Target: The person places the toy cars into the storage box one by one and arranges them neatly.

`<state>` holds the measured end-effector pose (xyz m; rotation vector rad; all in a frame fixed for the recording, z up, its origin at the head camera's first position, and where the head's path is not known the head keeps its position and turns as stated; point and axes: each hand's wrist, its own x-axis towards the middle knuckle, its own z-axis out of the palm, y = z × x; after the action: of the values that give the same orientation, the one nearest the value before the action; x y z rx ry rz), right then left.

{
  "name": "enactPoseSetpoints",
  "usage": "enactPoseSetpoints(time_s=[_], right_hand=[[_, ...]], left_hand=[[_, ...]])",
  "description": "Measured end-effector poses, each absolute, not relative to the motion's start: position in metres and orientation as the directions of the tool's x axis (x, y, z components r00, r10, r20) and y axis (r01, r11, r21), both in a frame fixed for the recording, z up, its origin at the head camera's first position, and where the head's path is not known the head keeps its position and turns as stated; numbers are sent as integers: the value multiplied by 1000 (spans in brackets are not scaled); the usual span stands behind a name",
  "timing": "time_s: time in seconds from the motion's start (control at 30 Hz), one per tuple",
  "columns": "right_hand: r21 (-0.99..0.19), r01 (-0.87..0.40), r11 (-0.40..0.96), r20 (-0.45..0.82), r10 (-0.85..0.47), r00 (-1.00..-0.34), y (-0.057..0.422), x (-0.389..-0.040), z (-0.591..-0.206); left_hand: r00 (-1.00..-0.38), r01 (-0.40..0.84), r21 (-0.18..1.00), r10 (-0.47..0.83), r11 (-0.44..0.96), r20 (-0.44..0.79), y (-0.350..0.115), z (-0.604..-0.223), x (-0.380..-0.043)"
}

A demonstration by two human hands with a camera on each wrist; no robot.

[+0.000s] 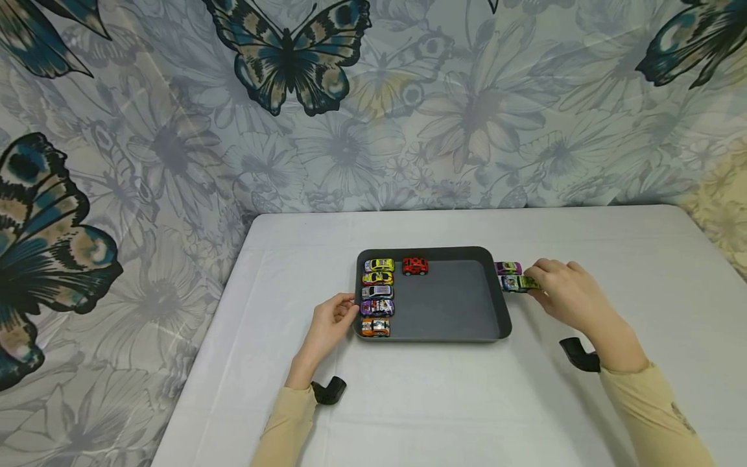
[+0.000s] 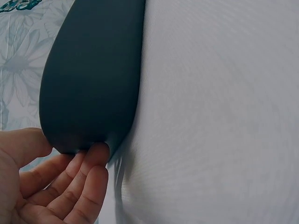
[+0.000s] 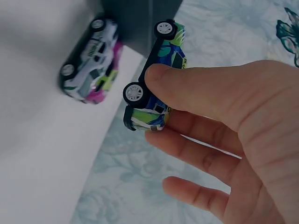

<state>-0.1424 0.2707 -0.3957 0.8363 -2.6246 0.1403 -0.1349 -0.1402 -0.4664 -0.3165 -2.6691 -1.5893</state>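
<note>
My right hand [image 1: 563, 293] pinches a green and blue toy car [image 3: 161, 77] between thumb and fingers, just off the right side of the dark grey tray [image 1: 443, 305]. A pink and white toy car [image 3: 93, 63] stands on the table beside it, close to the tray's right edge. At the opposite end, my left hand [image 1: 332, 327] grips the tray's left edge, with the thumb at one side of the rim and the fingers curled against the outer wall. Inside the tray, a red toy car [image 1: 415, 266] sits near the back wall.
Several toy cars stand in a column along the tray's left side, from a yellow car [image 1: 379, 264] at the back to an orange car [image 1: 375, 327] at the front. A white cloth covers the table [image 1: 432, 402]. Behind it hangs a butterfly-patterned fabric [image 1: 467, 117].
</note>
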Motion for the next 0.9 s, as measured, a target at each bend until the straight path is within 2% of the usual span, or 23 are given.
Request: enactPoseSetpoints(time_s=[0.27, 0.9], right_hand=[[31, -583, 812, 364, -552, -750, 253, -148, -381], [22, -624, 781, 281, -604, -746, 213, -168, -377]], left_hand=[[-982, 169, 871, 157, 462, 108, -140, -466, -135], [-983, 170, 863, 147, 475, 113, -140, -466, -136]])
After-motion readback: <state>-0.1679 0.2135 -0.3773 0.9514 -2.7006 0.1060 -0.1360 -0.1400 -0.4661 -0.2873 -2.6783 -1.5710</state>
